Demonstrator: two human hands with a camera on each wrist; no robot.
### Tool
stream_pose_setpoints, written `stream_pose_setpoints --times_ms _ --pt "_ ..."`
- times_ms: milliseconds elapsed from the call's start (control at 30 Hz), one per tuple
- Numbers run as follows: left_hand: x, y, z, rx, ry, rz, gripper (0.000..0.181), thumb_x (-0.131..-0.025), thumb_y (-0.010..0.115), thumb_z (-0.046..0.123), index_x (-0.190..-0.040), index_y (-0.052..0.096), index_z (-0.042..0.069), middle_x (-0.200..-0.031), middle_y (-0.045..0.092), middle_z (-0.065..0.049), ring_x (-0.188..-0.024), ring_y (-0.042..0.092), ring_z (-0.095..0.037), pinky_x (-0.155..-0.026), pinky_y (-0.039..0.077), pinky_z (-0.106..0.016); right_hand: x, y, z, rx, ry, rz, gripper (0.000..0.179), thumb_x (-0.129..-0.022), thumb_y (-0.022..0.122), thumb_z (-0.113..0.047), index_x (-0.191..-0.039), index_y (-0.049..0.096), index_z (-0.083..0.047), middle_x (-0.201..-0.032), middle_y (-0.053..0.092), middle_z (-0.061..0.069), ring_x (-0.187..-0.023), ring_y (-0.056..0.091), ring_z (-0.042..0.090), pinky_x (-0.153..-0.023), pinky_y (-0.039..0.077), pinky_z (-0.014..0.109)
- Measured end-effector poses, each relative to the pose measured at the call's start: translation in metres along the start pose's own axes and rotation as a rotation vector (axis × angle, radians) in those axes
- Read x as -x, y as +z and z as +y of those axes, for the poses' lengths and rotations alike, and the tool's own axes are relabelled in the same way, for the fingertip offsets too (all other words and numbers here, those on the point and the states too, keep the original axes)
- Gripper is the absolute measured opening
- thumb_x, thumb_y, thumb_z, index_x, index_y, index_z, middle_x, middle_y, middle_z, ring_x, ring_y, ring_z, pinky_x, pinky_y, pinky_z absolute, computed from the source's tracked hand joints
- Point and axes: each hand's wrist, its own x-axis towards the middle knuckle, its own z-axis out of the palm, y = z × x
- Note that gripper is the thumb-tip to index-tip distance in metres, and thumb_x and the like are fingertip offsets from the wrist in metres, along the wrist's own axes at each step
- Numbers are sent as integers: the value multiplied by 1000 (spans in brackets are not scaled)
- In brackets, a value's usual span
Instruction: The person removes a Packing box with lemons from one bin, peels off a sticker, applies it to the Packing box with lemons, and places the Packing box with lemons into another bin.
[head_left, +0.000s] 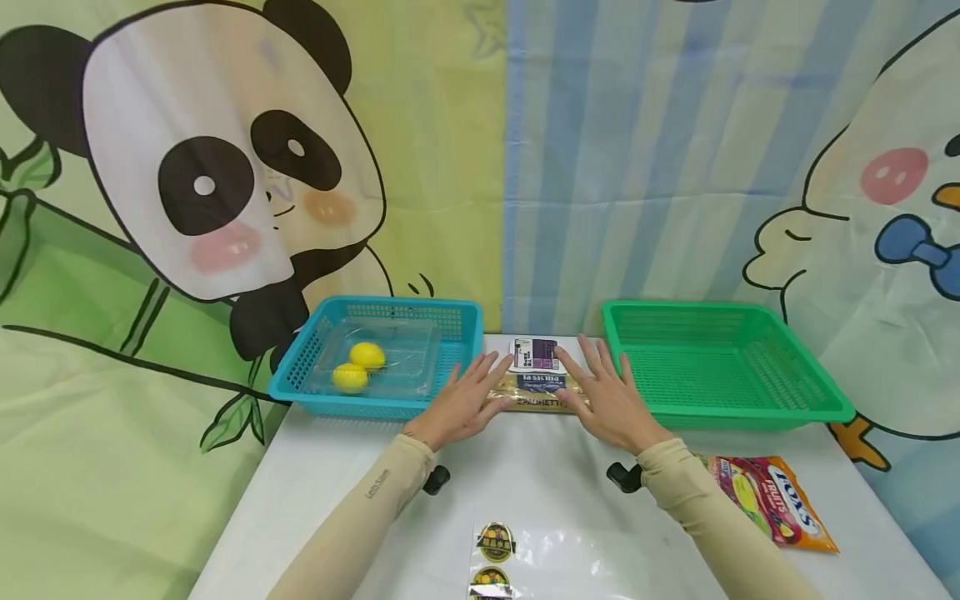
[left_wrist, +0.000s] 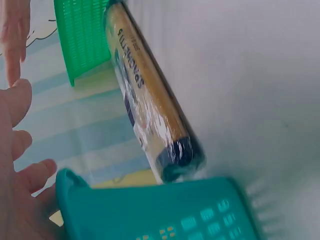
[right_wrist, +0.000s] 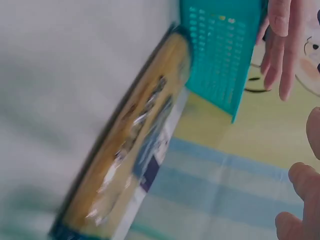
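A pack of spaghetti lies crosswise at the back of the white table, between two baskets. It has clear wrap, a dark blue band and a white and purple label. My left hand hovers by its left end, fingers spread and straight. By the right end is my right hand, its fingers likewise spread, with nothing held. In the left wrist view the pack shows apart from the fingers; the right wrist view also shows the pack with a gap to the fingers.
At left, a blue basket holds a clear plastic box and two lemons. A green basket stands at right. In front of it lies a FOX'S candy bag. Clear film with gold-black stickers lies at the near edge.
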Motion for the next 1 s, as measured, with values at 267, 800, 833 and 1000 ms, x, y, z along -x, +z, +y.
stream_pose_setpoints --times_ms 267,800,833,1000 --pt "24 -20 -7 17 -40 33 63 -104 56 40 -159 34 20 -160 42 -8 -146 43 -29 -115 40 -51 -33 -8 -25 -89 -64 38 64 -105 50 -45 -162 28 -26 -169 16 16 -155 10 47 -120 4 72" --pt "52 -26 -37 -87 -60 41 41 -97 68 40 -119 74 7 -112 76 -9 -102 72 -27 -86 60 -46 -96 1 -83 -487 -84 73 62 -105 55 -30 -161 29 -20 -163 37 9 -120 63 37 -104 50 52" --pt "52 -26 -38 -78 -60 40 40 -97 68 40 -119 74 7 -111 76 -10 -101 72 -27 -86 59 -47 -100 3 -86 -520 -66 58 62 -105 54 -30 -161 28 -22 -163 36 9 -119 64 36 -102 51 51" --pt "56 -29 -41 -30 -73 45 40 -97 68 39 -118 74 6 -111 76 -10 -99 72 -28 -86 59 -48 -116 14 -101 -671 19 -9 62 -106 52 -33 -162 27 -20 -160 39 15 -134 55 37 -106 49 51"
